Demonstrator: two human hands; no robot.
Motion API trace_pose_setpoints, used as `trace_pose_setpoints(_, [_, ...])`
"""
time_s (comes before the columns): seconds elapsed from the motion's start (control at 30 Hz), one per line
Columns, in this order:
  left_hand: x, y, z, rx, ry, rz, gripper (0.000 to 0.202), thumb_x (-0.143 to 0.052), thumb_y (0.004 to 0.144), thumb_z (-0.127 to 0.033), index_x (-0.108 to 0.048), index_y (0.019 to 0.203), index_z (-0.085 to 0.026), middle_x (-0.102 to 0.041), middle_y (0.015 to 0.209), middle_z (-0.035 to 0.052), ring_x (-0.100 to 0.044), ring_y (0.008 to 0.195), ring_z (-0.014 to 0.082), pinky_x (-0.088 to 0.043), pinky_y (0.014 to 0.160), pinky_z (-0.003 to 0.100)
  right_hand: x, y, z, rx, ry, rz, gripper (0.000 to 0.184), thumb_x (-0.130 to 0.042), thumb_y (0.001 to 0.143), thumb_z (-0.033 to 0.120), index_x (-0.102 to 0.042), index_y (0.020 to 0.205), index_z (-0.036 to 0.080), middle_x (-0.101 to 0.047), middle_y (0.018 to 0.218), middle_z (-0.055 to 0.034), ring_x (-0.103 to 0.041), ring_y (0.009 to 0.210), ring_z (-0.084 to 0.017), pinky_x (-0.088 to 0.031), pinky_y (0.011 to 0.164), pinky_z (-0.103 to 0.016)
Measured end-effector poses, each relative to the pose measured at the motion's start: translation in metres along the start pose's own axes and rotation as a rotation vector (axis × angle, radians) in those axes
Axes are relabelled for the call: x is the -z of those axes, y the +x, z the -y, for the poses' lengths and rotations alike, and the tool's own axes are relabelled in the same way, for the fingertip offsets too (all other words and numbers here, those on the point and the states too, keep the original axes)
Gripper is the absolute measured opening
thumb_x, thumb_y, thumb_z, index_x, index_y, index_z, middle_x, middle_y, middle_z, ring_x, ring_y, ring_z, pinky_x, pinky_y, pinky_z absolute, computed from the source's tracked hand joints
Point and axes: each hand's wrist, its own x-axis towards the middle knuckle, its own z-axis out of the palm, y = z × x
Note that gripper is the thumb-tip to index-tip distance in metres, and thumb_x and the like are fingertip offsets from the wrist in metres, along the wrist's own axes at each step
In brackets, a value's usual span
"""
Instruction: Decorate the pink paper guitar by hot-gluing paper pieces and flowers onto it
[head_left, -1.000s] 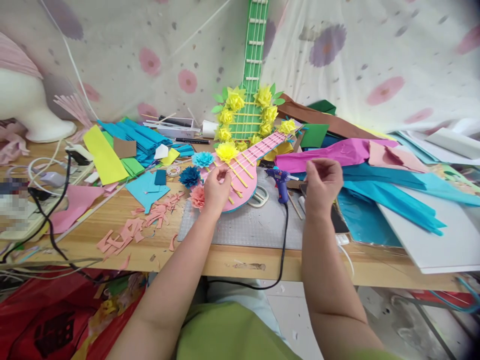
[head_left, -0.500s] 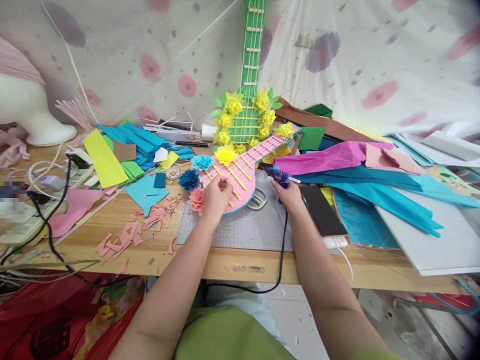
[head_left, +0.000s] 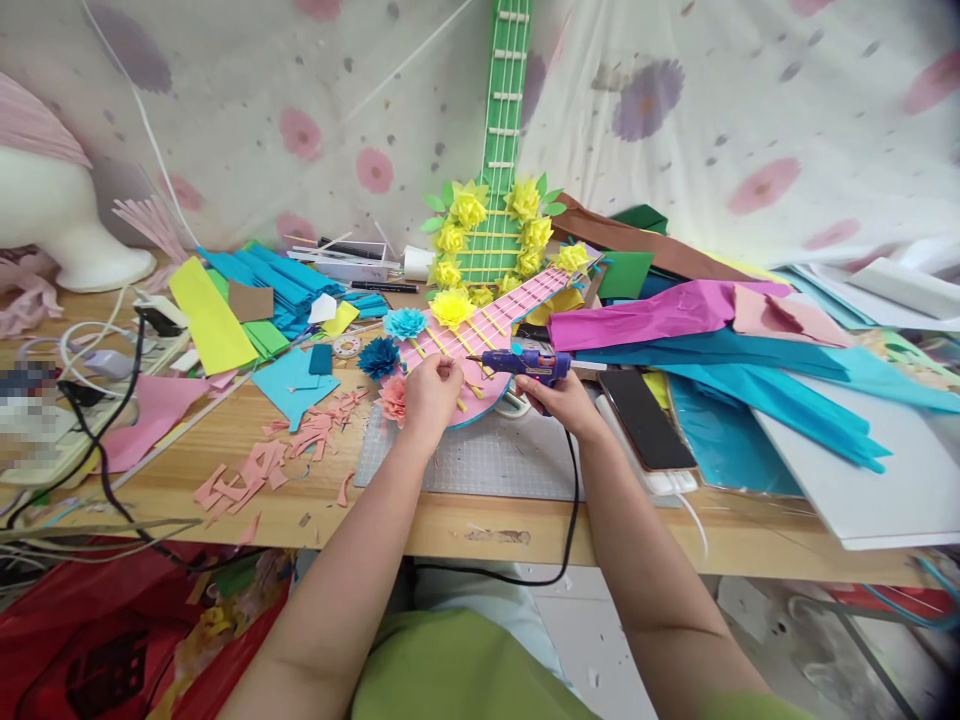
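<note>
A pink paper guitar (head_left: 491, 385) with yellow strips lies on a grey cutting mat (head_left: 487, 460). My left hand (head_left: 431, 390) rests on its body, fingers pinched on something I cannot make out among the yellow strips. My right hand (head_left: 559, 395) grips a blue glue gun (head_left: 532, 362), its nozzle pointing left over the guitar toward the left hand's fingertips. Blue, yellow and pink paper flowers (head_left: 405, 322) sit along the guitar's left edge.
A green paper guitar (head_left: 499, 150) with yellow flowers leans against the back cloth. Coloured paper sheets (head_left: 705, 310) pile at right beside a phone (head_left: 645, 405). Pink scraps (head_left: 262, 460), folded papers and cables (head_left: 97, 400) lie at left. The gun's cord (head_left: 566, 520) hangs over the table edge.
My right hand came down from mid-air, took the glue gun from the mat and swung it left over the pink guitar. My left hand stayed on the guitar.
</note>
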Motion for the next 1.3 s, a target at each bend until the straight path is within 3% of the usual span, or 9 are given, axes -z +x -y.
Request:
trace_pose_setpoints(0.5, [-0.0016, -0.0015, -0.0023, -0.030, 0.055, -0.013, 0.012, -0.055, 0.077, -0.026, -0.060, 0.069, -0.018, -0.068, 0.071, 0.0039, -0.061, 0.065, 0.0165, -0.043, 0.062, 0.027, 0.0009, 0.0018, -0.0056, 0.026, -0.051, -0.018, 0.041, -0.065, 0.069, 0.060, -0.058, 0.063, 0.019, -0.043, 0.041, 0.0055, -0.036, 0.039, -0.007, -0.027, 0.037, -0.022])
trace_pose_setpoints(0.97, [-0.0023, -0.0029, -0.0007, -0.070, 0.077, -0.015, 0.014, -0.055, 0.078, -0.031, -0.062, 0.071, -0.020, -0.067, 0.071, 0.0039, -0.061, 0.064, 0.0170, -0.043, 0.061, 0.027, -0.0012, 0.0033, -0.0067, 0.012, -0.025, -0.016, 0.040, -0.065, 0.069, 0.059, -0.056, 0.063, 0.020, -0.045, 0.044, 0.0046, -0.035, 0.040, -0.007, -0.026, 0.038, -0.023])
trace_pose_setpoints(1.17, [-0.0006, -0.0054, -0.0056, -0.081, 0.060, -0.031, 0.018, -0.058, 0.078, -0.033, -0.058, 0.065, -0.020, -0.064, 0.063, 0.0017, -0.059, 0.059, 0.0154, -0.041, 0.058, 0.026, 0.0003, 0.0014, -0.0049, -0.022, 0.015, -0.076, 0.042, -0.068, 0.065, 0.059, -0.056, 0.062, 0.019, -0.047, 0.045, 0.0043, -0.035, 0.039, -0.007, -0.025, 0.037, -0.023])
trace_pose_setpoints(1.3, [-0.0011, -0.0041, -0.0054, -0.053, -0.009, -0.020, 0.014, -0.058, 0.078, -0.031, -0.060, 0.069, -0.020, -0.067, 0.068, 0.0023, -0.061, 0.064, 0.0155, -0.044, 0.063, 0.026, 0.0050, 0.0040, -0.0074, 0.007, 0.061, -0.142, 0.041, -0.064, 0.070, 0.057, -0.058, 0.060, 0.018, -0.043, 0.041, 0.0051, -0.036, 0.037, -0.007, -0.028, 0.038, -0.023])
